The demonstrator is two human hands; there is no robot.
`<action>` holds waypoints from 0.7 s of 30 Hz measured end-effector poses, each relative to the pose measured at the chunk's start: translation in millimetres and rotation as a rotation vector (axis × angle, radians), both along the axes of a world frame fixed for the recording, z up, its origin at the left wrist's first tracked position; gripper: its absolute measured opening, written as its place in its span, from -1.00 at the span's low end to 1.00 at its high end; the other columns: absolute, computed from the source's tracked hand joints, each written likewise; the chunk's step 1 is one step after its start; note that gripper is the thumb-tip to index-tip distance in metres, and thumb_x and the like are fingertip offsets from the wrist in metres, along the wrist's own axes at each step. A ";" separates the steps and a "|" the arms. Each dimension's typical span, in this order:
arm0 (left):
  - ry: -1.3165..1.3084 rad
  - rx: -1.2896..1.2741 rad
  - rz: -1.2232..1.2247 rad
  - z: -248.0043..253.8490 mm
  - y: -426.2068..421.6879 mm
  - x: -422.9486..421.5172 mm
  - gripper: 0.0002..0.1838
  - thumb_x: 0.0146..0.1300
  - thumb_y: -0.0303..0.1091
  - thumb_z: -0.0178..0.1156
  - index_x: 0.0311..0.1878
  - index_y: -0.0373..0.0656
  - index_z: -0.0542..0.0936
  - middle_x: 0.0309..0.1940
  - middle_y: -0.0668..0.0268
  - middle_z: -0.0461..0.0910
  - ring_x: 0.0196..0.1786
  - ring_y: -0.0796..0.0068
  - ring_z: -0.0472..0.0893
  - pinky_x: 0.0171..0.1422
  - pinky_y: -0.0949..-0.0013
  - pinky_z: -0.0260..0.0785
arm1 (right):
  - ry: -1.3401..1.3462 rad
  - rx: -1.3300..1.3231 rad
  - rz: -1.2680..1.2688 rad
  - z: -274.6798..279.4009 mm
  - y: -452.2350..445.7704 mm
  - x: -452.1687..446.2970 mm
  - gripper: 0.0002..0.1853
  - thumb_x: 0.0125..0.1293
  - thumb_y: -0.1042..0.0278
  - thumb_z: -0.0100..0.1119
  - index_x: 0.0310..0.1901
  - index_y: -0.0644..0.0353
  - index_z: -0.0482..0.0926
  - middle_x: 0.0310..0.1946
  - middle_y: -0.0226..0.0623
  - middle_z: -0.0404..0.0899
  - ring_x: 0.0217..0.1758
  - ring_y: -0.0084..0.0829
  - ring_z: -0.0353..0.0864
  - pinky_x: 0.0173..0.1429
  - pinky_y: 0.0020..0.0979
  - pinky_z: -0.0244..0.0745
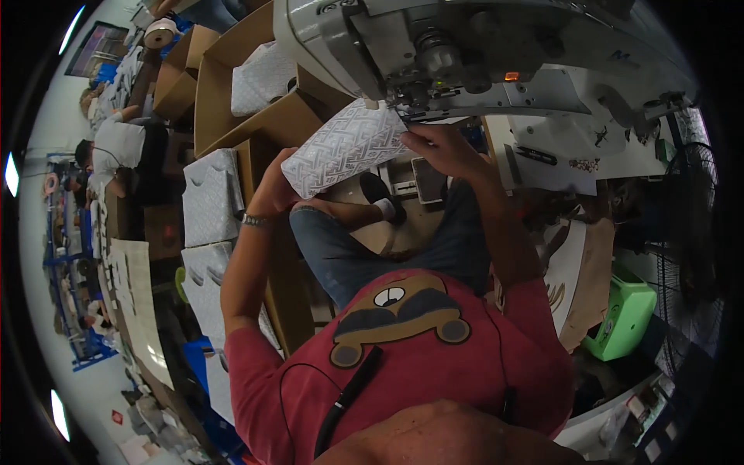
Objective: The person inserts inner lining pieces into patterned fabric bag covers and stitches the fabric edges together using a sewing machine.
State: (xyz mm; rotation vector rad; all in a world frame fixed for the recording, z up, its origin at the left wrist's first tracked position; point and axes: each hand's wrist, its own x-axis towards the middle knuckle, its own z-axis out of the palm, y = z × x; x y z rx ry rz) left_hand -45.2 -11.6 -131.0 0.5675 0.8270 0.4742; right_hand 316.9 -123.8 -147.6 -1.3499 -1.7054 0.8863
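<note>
A white-and-grey patterned fabric piece (pixel 345 151) stretches between my two hands, with its upper end under the head of a sewing machine (pixel 434 58). My left hand (pixel 275 182) is closed on the lower left end, its fingers partly hidden behind the fabric. At the upper right edge, close to the needle area, my right hand (pixel 446 147) pinches the fabric between thumb and fingers. The needle itself cannot be made out.
Cardboard boxes (pixel 213 93) stand at the upper left, one with white fabric inside. More white pieces (pixel 209 198) are stacked left of my arm. Another person (pixel 124 147) works at the far left. A green box (pixel 626 314) and a fan (pixel 690 225) are at the right.
</note>
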 end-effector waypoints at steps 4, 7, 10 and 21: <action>0.707 0.900 0.020 24.9 -10.2 26.9 -0.58 0.56 -0.15 0.11 0.23 -0.29 0.65 -0.03 0.15 0.76 0.00 0.31 0.74 0.08 0.28 0.59 | 0.230 0.051 0.083 -17.6 1.6 -1.1 -0.62 0.56 0.05 0.24 -0.22 0.26 0.65 -0.58 -0.34 0.44 -0.48 -0.59 0.37 -0.33 -0.39 0.33; 0.883 1.639 0.045 53.6 -58.2 95.0 -0.55 0.47 -0.12 0.29 0.25 -0.22 0.65 0.00 0.08 0.74 0.05 0.19 0.72 0.24 0.20 0.48 | 0.229 -0.035 -0.044 -18.0 -2.7 -15.7 -0.69 0.53 0.14 0.31 -0.06 0.28 0.73 -0.44 -0.45 0.59 -0.35 -0.71 0.42 -0.26 -0.45 0.39; 0.951 1.945 -0.029 47.8 -69.2 126.1 -0.55 0.42 -0.11 0.33 0.25 -0.16 0.66 0.10 0.06 0.71 0.12 0.04 0.68 0.35 0.09 0.39 | 0.294 -0.020 -0.205 -6.6 -18.4 -36.9 -0.65 0.51 0.07 0.32 -0.08 0.26 0.73 -0.45 -0.38 0.63 -0.38 -0.66 0.50 -0.27 -0.42 0.41; 1.144 1.940 0.018 50.3 -61.6 146.7 -0.60 0.42 -0.13 0.34 0.20 -0.13 0.70 -0.04 0.18 0.76 -0.13 0.14 0.75 0.04 0.14 0.54 | 0.301 0.083 -0.365 5.7 -16.0 -51.3 -0.65 0.51 0.03 0.24 -0.14 0.21 0.71 -0.48 -0.15 0.62 -0.43 -0.25 0.66 -0.31 -0.25 0.44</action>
